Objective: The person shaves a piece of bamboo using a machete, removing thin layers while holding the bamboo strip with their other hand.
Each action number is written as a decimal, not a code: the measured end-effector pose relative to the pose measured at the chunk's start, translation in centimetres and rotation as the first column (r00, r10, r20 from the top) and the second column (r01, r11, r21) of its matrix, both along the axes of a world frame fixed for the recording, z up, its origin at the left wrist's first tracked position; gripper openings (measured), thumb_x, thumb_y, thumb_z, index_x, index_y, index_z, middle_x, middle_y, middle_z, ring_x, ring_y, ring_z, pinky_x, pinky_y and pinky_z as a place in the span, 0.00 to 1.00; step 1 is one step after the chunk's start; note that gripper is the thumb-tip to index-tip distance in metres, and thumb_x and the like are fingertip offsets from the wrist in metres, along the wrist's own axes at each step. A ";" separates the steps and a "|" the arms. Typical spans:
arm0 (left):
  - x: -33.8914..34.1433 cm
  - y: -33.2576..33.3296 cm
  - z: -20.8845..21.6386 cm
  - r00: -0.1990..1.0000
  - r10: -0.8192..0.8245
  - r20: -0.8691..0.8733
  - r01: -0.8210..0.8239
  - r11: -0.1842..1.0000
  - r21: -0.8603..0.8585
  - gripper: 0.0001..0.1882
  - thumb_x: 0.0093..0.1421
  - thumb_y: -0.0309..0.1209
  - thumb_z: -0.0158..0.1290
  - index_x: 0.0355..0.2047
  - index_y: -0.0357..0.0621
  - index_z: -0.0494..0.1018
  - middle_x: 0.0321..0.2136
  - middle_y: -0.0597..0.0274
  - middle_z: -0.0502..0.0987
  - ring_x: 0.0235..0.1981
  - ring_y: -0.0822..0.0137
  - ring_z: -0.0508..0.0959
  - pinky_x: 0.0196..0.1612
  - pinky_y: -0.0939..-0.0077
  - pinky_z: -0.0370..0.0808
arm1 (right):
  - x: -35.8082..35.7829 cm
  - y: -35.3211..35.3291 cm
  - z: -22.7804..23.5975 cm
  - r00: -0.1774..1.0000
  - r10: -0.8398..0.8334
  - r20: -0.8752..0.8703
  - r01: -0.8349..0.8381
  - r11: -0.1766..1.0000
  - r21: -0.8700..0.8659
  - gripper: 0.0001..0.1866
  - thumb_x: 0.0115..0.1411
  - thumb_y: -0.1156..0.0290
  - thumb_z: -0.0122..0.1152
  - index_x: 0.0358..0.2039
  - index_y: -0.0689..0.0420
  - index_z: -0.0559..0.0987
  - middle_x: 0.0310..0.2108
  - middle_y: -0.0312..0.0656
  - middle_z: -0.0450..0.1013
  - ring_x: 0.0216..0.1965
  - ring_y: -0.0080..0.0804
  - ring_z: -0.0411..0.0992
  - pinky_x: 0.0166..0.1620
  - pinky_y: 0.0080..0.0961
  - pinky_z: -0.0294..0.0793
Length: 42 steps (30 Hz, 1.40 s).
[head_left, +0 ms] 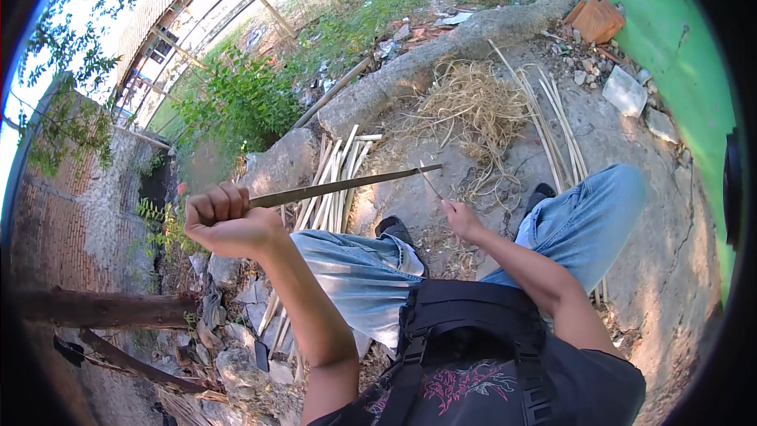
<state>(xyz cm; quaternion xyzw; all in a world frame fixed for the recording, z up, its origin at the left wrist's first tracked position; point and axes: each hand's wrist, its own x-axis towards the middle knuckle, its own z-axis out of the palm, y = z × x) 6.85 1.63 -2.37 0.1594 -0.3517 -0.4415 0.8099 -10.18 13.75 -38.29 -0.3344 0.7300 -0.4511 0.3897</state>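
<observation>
My left hand (229,217) is raised at the left, its fingers closed round one end of a long, flat, olive-brown bamboo strip (339,186). The strip slants across in front of my knees and narrows toward its far end. Low between my knees, my right hand (462,219) is closed on a thin knife (430,182). Its slim blade points up and to the left, meeting the strip close to the far end. My right fingers hide most of the knife's handle.
Pale split sticks (341,177) lie piled beside my left leg, and more long strips (552,122) lie beyond my right knee. A tangled heap of shavings (477,106) sits ahead, against a low concrete kerb (426,63). A green wall (654,47) stands at the right.
</observation>
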 end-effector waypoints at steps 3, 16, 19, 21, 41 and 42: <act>0.9 -0.8 -0.3 0.999 -0.029 0.038 0.030 0.999 -0.013 0.17 0.57 0.33 0.36 0.13 0.53 0.46 0.11 0.73 0.43 0.13 0.78 0.41 0.17 0.77 0.39 | 0.6 0.3 2.4 0.999 -0.017 -0.038 0.013 0.995 -0.102 0.23 0.65 0.56 0.43 0.55 0.53 0.70 0.14 0.35 0.63 0.19 0.20 0.62 0.24 0.26 0.63; 3.8 -5.8 -0.8 0.994 0.044 0.100 -0.041 0.999 -0.029 0.17 0.58 0.34 0.37 0.14 0.54 0.46 0.12 0.73 0.43 0.13 0.77 0.41 0.18 0.77 0.40 | 0.6 -2.3 -0.1 0.997 -0.016 -0.069 -0.005 0.956 -0.293 0.21 0.64 0.56 0.42 0.51 0.54 0.72 0.27 0.56 0.73 0.31 0.52 0.74 0.36 0.37 0.71; 4.1 -6.5 -1.3 0.990 -0.009 0.139 0.016 0.999 -0.046 0.17 0.58 0.34 0.36 0.14 0.54 0.45 0.12 0.73 0.43 0.13 0.77 0.41 0.18 0.76 0.40 | -2.0 -1.9 -1.2 0.999 -0.026 -0.031 0.029 0.994 0.105 0.21 0.65 0.57 0.41 0.50 0.58 0.72 0.31 0.57 0.74 0.34 0.54 0.73 0.38 0.36 0.71; 4.3 -6.0 -1.3 0.989 0.054 0.136 -0.048 0.998 -0.040 0.17 0.58 0.33 0.36 0.14 0.54 0.44 0.12 0.73 0.42 0.13 0.77 0.40 0.18 0.76 0.40 | 0.5 -2.6 0.8 1.000 0.026 -0.007 -0.026 0.997 -0.071 0.21 0.65 0.57 0.41 0.50 0.57 0.72 0.30 0.57 0.74 0.33 0.54 0.73 0.38 0.36 0.71; 5.5 -5.5 -1.5 0.967 0.235 0.098 -0.240 0.969 0.050 0.16 0.58 0.33 0.34 0.14 0.54 0.44 0.12 0.72 0.42 0.13 0.76 0.41 0.18 0.77 0.41 | 2.1 -3.7 -2.5 0.996 -0.054 -0.075 0.038 0.978 -0.204 0.24 0.64 0.53 0.40 0.53 0.53 0.71 0.25 0.56 0.73 0.31 0.51 0.74 0.36 0.38 0.72; 5.7 -5.4 -1.8 0.968 0.230 0.104 -0.237 0.970 0.060 0.16 0.58 0.33 0.34 0.14 0.54 0.44 0.12 0.72 0.42 0.13 0.76 0.41 0.18 0.77 0.41 | 1.6 -3.5 -2.3 0.998 -0.022 -0.061 0.014 0.991 -0.136 0.24 0.64 0.53 0.40 0.53 0.53 0.71 0.24 0.56 0.73 0.30 0.50 0.74 0.35 0.38 0.71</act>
